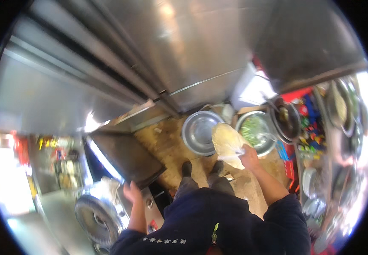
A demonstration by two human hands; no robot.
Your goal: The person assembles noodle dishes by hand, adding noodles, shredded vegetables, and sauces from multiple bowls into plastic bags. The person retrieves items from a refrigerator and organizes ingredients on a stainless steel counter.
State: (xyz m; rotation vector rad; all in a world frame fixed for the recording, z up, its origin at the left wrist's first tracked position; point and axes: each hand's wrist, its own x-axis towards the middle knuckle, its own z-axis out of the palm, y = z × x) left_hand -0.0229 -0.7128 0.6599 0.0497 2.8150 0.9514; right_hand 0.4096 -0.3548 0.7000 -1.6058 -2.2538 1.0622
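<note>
My right hand (250,157) grips the gathered neck of a clear plastic bag (230,140) with pale yellow contents that I cannot make out. The bag hangs in front of me, overlapping the right rim of a metal basin (199,130) in this view. Just beyond that hand is another metal bowl (268,152) with cut green vegetables (251,129) in it. On the other side, my left hand (133,192) is raised and holds nothing, its fingers slightly blurred. Near it are a white cloth or bag (109,188) and a round metal appliance (96,218).
Tall stainless steel panels (196,47) stand ahead. A dark pot (284,119) with a handle sits beside the greens. Shelves at right carry colourful packets (311,127) and clear containers (311,181). A dark slab-like surface (123,153) juts out at left over the brown floor (158,143).
</note>
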